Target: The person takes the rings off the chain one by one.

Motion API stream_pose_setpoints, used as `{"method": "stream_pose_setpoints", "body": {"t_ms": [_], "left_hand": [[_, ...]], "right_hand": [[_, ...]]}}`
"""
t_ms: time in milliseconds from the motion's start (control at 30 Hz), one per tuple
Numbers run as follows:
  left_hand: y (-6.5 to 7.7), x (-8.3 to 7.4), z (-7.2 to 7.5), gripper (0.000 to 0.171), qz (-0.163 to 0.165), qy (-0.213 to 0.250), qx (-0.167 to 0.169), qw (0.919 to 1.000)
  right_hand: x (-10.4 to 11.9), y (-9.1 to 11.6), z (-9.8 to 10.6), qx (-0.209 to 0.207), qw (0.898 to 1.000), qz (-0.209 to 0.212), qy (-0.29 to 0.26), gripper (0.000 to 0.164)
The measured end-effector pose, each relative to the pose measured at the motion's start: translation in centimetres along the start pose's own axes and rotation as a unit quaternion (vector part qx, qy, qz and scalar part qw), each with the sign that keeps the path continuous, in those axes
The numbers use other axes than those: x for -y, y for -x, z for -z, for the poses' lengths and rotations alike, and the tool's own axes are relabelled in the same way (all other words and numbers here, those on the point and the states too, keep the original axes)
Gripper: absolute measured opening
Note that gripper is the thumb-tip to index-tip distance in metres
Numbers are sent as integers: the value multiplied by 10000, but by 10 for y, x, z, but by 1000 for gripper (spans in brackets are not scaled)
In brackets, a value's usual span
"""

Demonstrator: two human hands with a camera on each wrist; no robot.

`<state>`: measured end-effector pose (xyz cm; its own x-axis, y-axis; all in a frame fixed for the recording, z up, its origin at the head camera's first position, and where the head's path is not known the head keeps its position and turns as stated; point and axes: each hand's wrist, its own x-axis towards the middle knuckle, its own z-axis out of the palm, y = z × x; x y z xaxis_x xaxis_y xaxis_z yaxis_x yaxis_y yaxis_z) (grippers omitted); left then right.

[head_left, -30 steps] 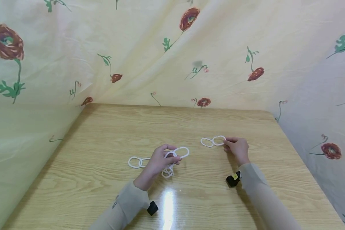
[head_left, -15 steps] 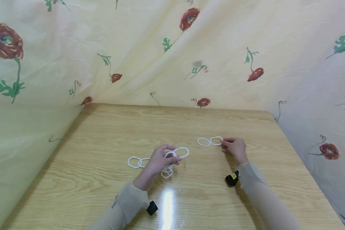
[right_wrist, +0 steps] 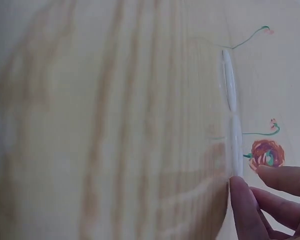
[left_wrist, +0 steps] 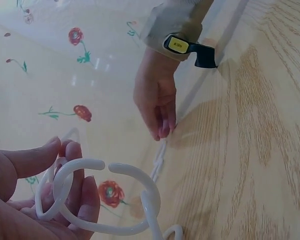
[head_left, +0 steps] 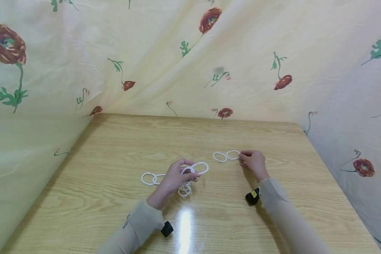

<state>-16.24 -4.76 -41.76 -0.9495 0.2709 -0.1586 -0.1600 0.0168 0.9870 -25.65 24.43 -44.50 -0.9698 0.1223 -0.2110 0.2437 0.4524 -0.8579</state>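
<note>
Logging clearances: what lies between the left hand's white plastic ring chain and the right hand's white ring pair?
Head view: only bare, pale wood-grain tabletop separates chain and pair.

Bright, even light fills the head view, warm mid-curtain [head_left: 158, 53] and bluish towards the right. A white streak of glare [head_left: 185, 229] burns out part of the glossy table [head_left: 114, 218], while a soft shadow lies beside the right sleeve [head_left: 289, 218]. The left wrist view is dimmer and hazy (pale reflections speckle the curtain), its near white ring [left_wrist: 110, 230] fairly crisp, the shadow by the right hand [left_wrist: 157, 97] faint. The right wrist view looks dullest, with low contrast and smeared wood grain.
</note>
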Motion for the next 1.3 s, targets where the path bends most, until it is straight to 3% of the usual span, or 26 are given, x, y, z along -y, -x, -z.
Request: {"method": "stream_pose_setpoints", "body": {"t_ms": [300, 533, 833, 1000, 1300], "left_hand": [[-1, 3, 2, 38, -85, -5, 23, 10000], [-1, 5, 0, 37, -369, -48, -20, 9993], [-2, 5, -6, 38, -472, -15, -330, 9983], [-3, 4, -10, 38, -577, 32, -479, 9972], [-4, 3, -17, 39, -842, -30, -554, 9949]], "right_hand": [[15, 19, -7, 236, 9994, 225, 132, 36], [29, 43, -22, 695, 9955, 477, -442, 35], [37, 77, -43, 1405, 9788, 453, -1421, 36], [40, 88, -52, 1534, 9696, 311, -1883, 33], [42, 102, -61, 1521, 9654, 251, -2105, 26]]}}
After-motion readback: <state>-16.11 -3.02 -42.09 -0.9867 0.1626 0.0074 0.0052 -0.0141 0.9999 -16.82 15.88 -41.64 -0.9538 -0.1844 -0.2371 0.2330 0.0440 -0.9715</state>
